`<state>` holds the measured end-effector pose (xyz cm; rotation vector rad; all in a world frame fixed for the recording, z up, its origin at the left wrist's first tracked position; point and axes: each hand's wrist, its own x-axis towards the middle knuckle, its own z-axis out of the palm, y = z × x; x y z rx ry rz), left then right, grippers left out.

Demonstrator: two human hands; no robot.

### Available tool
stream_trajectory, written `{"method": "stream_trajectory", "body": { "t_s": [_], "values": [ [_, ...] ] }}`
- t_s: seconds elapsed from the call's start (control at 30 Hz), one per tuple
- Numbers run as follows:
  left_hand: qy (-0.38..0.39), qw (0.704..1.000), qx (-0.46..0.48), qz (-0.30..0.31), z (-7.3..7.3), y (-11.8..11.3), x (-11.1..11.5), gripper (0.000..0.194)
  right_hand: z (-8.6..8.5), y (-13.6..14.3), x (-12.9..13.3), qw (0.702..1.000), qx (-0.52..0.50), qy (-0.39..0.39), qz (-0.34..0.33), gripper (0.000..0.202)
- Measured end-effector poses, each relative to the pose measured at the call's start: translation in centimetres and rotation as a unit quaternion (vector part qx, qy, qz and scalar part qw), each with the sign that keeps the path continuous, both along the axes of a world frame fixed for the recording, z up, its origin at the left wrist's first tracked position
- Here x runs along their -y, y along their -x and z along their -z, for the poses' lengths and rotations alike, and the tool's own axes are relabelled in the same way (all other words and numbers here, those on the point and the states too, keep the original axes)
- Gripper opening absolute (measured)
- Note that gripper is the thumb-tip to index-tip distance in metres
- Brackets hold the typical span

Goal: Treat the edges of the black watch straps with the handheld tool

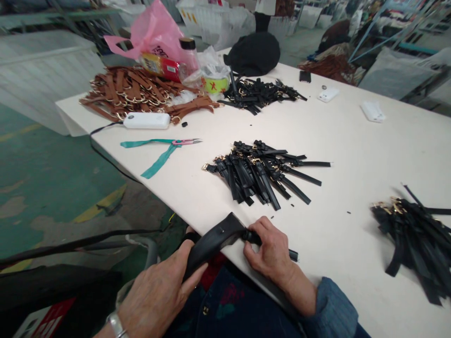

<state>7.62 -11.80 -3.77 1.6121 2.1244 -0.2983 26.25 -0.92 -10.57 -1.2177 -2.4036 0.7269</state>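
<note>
My left hand (155, 291) is closed around a wide black leather strap (215, 238), which slants up over the table's near edge. Close to the strap's far end, my right hand (272, 251) pinches a narrow black strap (293, 255), whose cut end sticks out past the fingers. The two straps meet just left of my right fingertips; whether they are joined there cannot be made out. Beyond my hands lies a pile of short black straps with gold buckles (262, 176). A second bunch of black straps (416, 239) rests at the right.
Small pink-handled snips (183, 142) with green cloth strips lie at the left, near a white power bank (147, 120) with a cable. Behind are brown straps (123, 91), more black straps (260, 91), a pink bag (151, 30) and a black cap (253, 54).
</note>
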Motion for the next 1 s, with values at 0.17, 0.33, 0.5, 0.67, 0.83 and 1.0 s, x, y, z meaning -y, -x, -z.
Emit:
{"method": "stream_trajectory", "body": {
  "t_s": [0.17,0.33,0.5,0.67,0.83,1.0],
  "values": [
    [0.010,1.000,0.000,-0.002,0.3,0.1,0.2,0.040,-0.1,0.0,-0.1,0.999,0.031,-0.013,-0.002,0.015],
    [0.002,1.000,0.016,-0.004,0.5,0.1,0.2,0.036,-0.3,-0.3,-0.2,0.998,0.049,-0.020,-0.019,0.009],
    [0.007,0.999,0.028,-0.014,0.5,0.1,0.1,0.034,-0.5,-1.3,0.1,0.998,0.031,-0.008,-0.046,0.011],
    [0.009,1.000,0.024,-0.016,0.4,0.2,0.1,0.034,-0.3,-2.3,0.7,1.000,-0.005,-0.004,-0.030,0.015],
    [0.012,1.000,0.020,-0.014,0.3,0.3,0.3,0.035,-0.1,-1.9,0.9,0.998,-0.046,-0.028,-0.013,0.023],
    [0.018,0.999,0.028,-0.024,0.3,0.4,0.5,0.037,0.5,-1.4,0.9,0.997,-0.063,-0.034,0.003,0.016]
  ]
}}
